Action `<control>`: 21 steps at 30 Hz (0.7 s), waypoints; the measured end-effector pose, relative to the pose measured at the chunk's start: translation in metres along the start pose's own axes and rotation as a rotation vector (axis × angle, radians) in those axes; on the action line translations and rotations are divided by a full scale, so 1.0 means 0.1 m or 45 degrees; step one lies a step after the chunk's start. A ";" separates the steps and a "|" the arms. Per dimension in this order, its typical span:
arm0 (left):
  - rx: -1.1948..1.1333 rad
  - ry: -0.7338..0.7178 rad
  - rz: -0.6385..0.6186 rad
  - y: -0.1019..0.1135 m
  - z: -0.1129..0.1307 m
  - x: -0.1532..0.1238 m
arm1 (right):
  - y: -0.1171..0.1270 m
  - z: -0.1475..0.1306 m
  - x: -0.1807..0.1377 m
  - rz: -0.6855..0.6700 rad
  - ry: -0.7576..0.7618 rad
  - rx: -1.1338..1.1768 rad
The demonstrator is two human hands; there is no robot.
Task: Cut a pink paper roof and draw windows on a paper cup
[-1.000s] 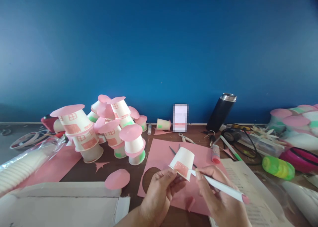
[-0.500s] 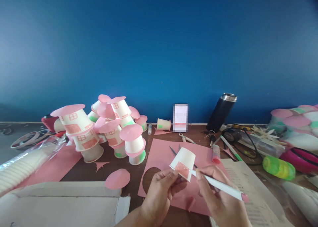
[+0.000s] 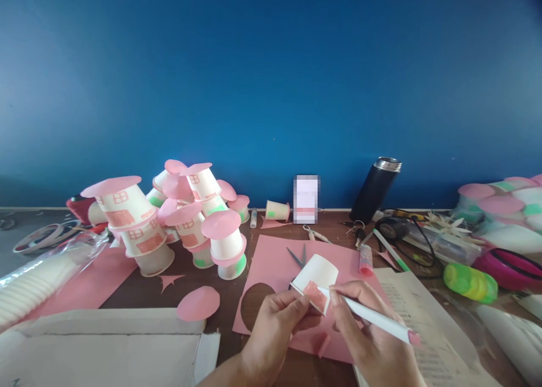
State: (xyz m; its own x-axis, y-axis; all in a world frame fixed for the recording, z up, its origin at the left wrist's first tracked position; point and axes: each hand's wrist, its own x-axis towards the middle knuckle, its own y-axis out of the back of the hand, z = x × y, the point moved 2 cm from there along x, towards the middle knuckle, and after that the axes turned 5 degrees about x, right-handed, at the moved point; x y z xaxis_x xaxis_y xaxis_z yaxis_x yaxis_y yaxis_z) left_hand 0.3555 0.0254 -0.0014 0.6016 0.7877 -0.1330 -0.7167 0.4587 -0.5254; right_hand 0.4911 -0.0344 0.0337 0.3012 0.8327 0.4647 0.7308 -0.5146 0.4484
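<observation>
My left hand (image 3: 277, 325) pinches the rim of a white paper cup (image 3: 320, 269), which is tilted over a pink paper sheet (image 3: 271, 257). A pinkish-red coloured patch shows on the cup's side near the rim. In my right hand (image 3: 368, 325) is a white marker (image 3: 376, 316) with a pink end cap, its tip at the edge of that patch. Scissors (image 3: 298, 256) lie on the sheet behind the cup, their handles hidden. Left of my left hand, a round hole in the sheet shows the brown table, and a pink paper disc (image 3: 198, 304) lies farther left.
Stacked cups with pink disc tops (image 3: 146, 229) stand at the left. A bag of cups (image 3: 38, 285) and a cardboard piece (image 3: 101, 347) lie nearer. Behind are a dark flask (image 3: 375, 189) and a glue stick (image 3: 366, 261); a yellow-green bottle (image 3: 470, 282) lies right.
The cup has tipped and turned slightly to the right in my left hand. The marker has shifted a little with my right hand, its tip staying at the coloured patch.
</observation>
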 end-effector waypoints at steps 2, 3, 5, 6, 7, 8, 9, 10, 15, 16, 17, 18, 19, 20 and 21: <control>-0.016 0.007 -0.005 -0.01 0.01 0.00 | 0.00 -0.01 0.00 0.001 0.010 -0.001; -0.043 0.013 -0.005 -0.01 0.00 0.00 | 0.00 -0.01 0.01 -0.004 0.018 -0.005; -0.136 0.024 0.020 0.01 0.00 0.00 | 0.00 -0.01 0.00 -0.025 0.029 -0.019; -0.190 0.029 0.047 0.02 -0.01 0.01 | 0.00 -0.01 0.00 -0.038 0.031 -0.026; -0.239 0.032 0.079 0.03 -0.02 0.01 | 0.00 -0.01 0.00 -0.049 0.033 -0.030; -0.279 0.035 0.110 0.04 -0.02 0.02 | 0.00 -0.01 -0.01 -0.055 0.037 -0.030; -0.307 0.037 0.136 0.05 -0.03 0.02 | 0.00 -0.02 -0.01 -0.058 0.040 -0.028; -0.323 0.038 0.152 0.06 -0.03 0.02 | 0.00 -0.02 -0.02 -0.060 0.045 -0.025; -0.334 0.028 0.129 0.07 -0.02 0.03 | -0.01 -0.04 -0.03 -0.102 0.049 -0.021; -0.327 0.027 0.119 0.06 -0.02 0.04 | -0.01 -0.04 -0.03 -0.120 0.036 -0.017; -0.317 0.025 0.107 0.06 -0.02 0.04 | -0.02 -0.05 -0.03 -0.139 0.022 -0.012; -0.306 0.025 0.095 0.06 -0.02 0.04 | -0.02 -0.06 -0.03 -0.155 0.011 -0.007; -0.299 0.026 0.087 0.06 -0.02 0.05 | -0.02 -0.07 -0.03 -0.164 0.009 -0.003; -0.296 0.026 0.083 0.06 -0.02 0.05 | -0.02 -0.07 -0.02 -0.169 0.010 -0.001; -0.299 0.024 0.084 0.06 -0.02 0.05 | -0.02 -0.08 -0.02 -0.171 0.008 -0.005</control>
State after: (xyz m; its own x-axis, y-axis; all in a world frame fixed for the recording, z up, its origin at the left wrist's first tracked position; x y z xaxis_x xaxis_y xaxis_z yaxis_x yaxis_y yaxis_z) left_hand 0.3554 0.0314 -0.0070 0.5644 0.8038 -0.1882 -0.6544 0.2966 -0.6956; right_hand 0.4839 -0.0369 0.0377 0.1970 0.8926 0.4055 0.7620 -0.3996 0.5096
